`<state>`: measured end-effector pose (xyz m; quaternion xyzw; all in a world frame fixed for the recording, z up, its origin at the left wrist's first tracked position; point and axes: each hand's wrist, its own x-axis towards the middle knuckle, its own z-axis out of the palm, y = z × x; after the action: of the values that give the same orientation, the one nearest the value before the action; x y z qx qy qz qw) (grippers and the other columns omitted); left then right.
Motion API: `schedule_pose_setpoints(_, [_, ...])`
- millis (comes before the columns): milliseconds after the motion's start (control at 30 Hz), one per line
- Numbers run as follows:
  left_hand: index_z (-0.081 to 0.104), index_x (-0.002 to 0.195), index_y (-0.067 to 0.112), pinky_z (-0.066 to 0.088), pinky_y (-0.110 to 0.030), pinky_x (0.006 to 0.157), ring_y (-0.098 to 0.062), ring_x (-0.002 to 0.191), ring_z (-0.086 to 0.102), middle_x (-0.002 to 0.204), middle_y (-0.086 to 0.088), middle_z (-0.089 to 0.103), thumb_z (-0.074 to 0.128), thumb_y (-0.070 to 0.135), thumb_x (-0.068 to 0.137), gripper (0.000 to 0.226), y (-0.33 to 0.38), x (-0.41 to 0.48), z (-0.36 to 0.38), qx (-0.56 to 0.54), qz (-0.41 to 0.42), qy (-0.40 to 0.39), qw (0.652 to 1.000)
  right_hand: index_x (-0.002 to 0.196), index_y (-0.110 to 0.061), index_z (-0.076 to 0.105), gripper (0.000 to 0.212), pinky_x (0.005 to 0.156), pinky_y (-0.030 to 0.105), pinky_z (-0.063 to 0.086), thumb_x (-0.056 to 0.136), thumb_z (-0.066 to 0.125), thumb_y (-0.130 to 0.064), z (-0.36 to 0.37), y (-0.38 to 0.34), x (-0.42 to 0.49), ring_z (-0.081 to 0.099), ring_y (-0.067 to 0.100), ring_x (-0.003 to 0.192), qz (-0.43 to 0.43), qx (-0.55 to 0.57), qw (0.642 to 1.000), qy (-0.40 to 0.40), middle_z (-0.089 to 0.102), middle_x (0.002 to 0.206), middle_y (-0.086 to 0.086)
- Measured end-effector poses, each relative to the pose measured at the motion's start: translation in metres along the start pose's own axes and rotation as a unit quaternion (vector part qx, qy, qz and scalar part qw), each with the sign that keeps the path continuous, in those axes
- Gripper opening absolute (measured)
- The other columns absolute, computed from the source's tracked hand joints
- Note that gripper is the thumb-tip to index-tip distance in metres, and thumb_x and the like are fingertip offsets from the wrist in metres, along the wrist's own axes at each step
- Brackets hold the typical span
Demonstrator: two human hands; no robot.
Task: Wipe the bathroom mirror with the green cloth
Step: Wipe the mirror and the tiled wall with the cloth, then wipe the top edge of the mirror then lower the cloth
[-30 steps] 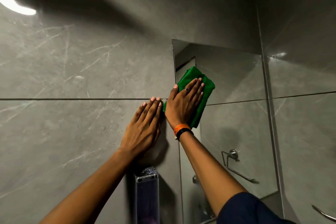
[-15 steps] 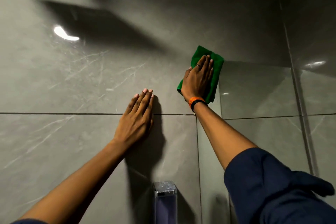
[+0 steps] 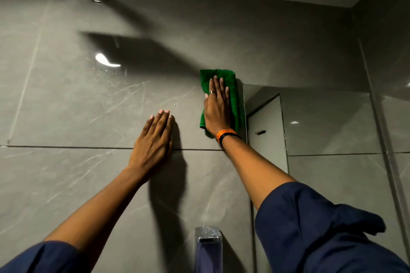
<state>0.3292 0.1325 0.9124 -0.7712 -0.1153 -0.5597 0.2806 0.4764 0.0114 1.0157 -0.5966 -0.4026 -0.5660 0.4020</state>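
Right hand: the right hand (image 3: 216,107) lies flat, fingers together and extended, pressing the green cloth (image 3: 233,86) against the surface; it pins the cloth with the palm and does not pinch it.
Left hand: the left hand (image 3: 154,142) is spread flat and empty on the grey tile wall (image 3: 66,106), well to the left of the right hand and a little lower, seemingly as a brace.
Cloth: folded under the right palm, showing above the fingertips and along both sides; most of it sits on the tile, just left of the mirror's upper left corner.
Mirror: the mirror (image 3: 321,122) begins right beside the right hand's outer edge and runs off to the right.
Doing it well: I judge the stroke should turn back right onto the glass, palm pressure kept even, passes overlapping, the corner and edge caught on the way.
Change: half a second earlier the cloth straddled the mirror's left edge; now it has slid left, off the glass, and the fingers point more upright. The left hand has not shifted on the tile.
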Motion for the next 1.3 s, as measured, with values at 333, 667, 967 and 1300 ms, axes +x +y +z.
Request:
schedule_pose_setpoints(333, [0.019,0.154,-0.002,0.013,-0.046,0.127,-0.031,0.154,0.012,0.164,-0.021,0.019,0.028,0.024,0.099,0.061,-0.044,-0.028,-0.041,0.044,-0.019,-0.019,0.999,0.152,-0.003,0.030,0.055,0.126,0.047,0.017,0.098,0.040,0.001,0.024,-0.057,-0.060,0.022,0.032,0.152,-0.095,-0.037,0.995,0.006,0.029,0.162,0.014])
schedule_pose_setpoints(667, [0.017,0.155,-0.001,0.014,-0.046,0.126,-0.030,0.154,0.011,0.165,-0.020,0.018,0.029,0.024,0.104,0.058,-0.107,-0.129,-0.036,0.017,-0.001,-0.076,0.997,0.147,0.000,0.040,0.051,0.123,0.050,0.027,0.098,0.030,0.001,0.048,-0.133,-0.158,0.034,0.033,0.147,-0.091,-0.066,0.993,-0.027,0.039,0.156,0.019])
schedule_pose_setpoints(967, [0.016,0.155,0.000,0.008,-0.043,0.127,-0.029,0.154,0.011,0.165,-0.018,0.017,0.019,0.026,0.103,0.058,-0.054,-0.304,-0.022,-0.101,-0.039,-0.191,0.976,0.143,-0.001,0.047,0.050,0.121,0.045,0.031,0.097,0.031,0.006,0.026,-0.166,-0.337,0.042,0.031,0.143,0.009,-0.008,0.989,-0.151,0.047,0.151,0.017])
schedule_pose_setpoints(1300, [0.022,0.154,-0.001,0.009,-0.044,0.127,-0.029,0.154,0.012,0.165,-0.017,0.020,0.031,0.022,0.102,0.057,0.068,-0.593,-0.017,-0.222,-0.105,-0.432,0.868,0.132,0.001,0.057,0.049,0.107,0.043,0.048,0.086,0.045,0.012,-0.046,-0.196,-0.655,0.061,0.034,0.122,0.205,0.054,0.896,-0.391,0.062,0.133,0.018])
